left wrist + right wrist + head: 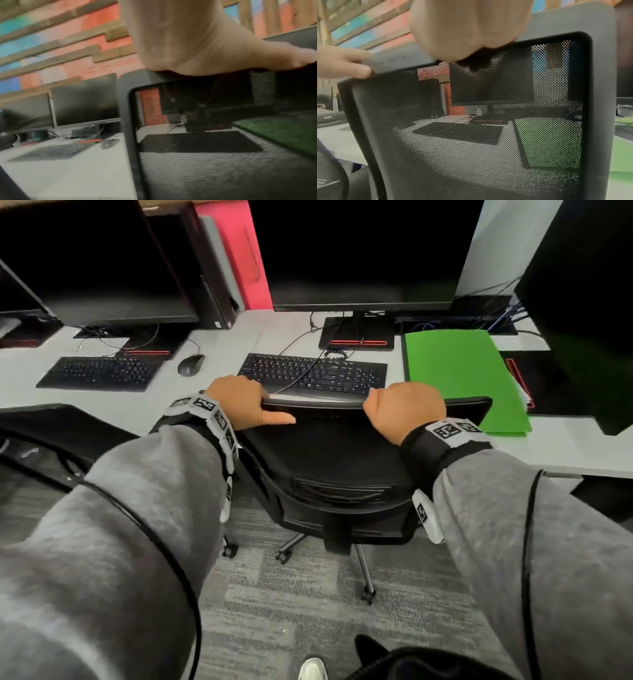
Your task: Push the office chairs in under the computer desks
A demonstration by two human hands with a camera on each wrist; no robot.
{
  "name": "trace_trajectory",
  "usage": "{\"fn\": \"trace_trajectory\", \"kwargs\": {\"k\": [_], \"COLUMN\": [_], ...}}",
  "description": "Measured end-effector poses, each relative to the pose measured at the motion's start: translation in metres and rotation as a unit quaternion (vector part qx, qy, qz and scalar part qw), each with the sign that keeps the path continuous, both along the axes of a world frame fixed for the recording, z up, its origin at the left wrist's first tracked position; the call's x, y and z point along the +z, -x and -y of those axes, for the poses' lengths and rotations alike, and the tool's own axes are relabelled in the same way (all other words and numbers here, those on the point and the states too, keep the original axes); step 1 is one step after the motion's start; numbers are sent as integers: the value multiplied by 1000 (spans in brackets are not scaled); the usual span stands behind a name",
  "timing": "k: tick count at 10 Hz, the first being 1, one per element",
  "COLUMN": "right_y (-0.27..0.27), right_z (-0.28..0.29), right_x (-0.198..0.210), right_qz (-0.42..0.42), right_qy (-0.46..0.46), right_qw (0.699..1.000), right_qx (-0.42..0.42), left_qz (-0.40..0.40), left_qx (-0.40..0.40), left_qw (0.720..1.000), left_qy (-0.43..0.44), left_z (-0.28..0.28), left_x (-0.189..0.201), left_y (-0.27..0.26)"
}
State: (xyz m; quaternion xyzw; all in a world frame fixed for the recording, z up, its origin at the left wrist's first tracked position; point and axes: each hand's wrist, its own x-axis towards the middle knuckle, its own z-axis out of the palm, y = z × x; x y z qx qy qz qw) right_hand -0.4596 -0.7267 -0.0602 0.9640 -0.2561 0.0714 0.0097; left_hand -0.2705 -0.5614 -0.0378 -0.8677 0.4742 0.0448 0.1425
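At the near edge of the counter (219,350) stands a black mesh-backed office chair (329,460), its backrest facing the person and its top rail level with the counter's edge. Both hands grasp that rail. The left hand (239,402) holds the chair's left top corner, fingers hooked over the far side of the rail and the thumb (277,418) lying flat along its near face; in the left wrist view the fingers show as dark shapes through the mesh. The right hand (404,409) is clenched over the rail towards the chair's right corner, knuckles up, its fingers also wrapped out of sight behind the rail. Both arms wear grey sleeves and marker-printed wrist bands.

The chair's star base and casters rest on grey carpet (291,611) on the person's side of the backrest. The seat is hidden by the backrest, so how far it sits under the counter cannot be told.

Just beyond the chair's top rail lies a black keyboard (313,374), and behind that a dark monitor (363,251). Beyond the chair's right corner lies a green folder (459,378). Beyond its left corner are a black mouse (190,365) and a second keyboard (99,373). To the chair's left, another dark chair back (51,422) shows at the counter's edge.
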Motion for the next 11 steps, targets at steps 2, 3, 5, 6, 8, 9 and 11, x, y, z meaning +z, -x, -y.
{"fn": "trace_trajectory", "kwargs": {"k": [2,3,5,6,8,9,11], "right_y": [3,9,16,22,30,34,36], "right_z": [-2,-5,-9,-13,-28,-37,-58], "right_x": [-1,0,-1,-1,3,6,29], "right_qz": [0,2,15,3,-36,-38,-45], "right_qy": [18,9,-12,-8,-32,-42,-76], "right_qw": [1000,1000,998,997,988,987,986], "right_qx": [-13,-27,-61,-79,-146,-150,-144], "left_qz": [31,20,21,24,0,-40,-88], "left_qx": [-53,-50,-24,-24,-18,-28,-50], "left_qw": [998,998,998,998,998,997,994], "left_qy": [17,28,50,58,61,56,40], "left_z": [13,11,12,8,-2,-5,-16], "left_x": [-8,-9,-12,-16,-16,-12,18], "left_y": [12,18,34,41,57,56,56]}}
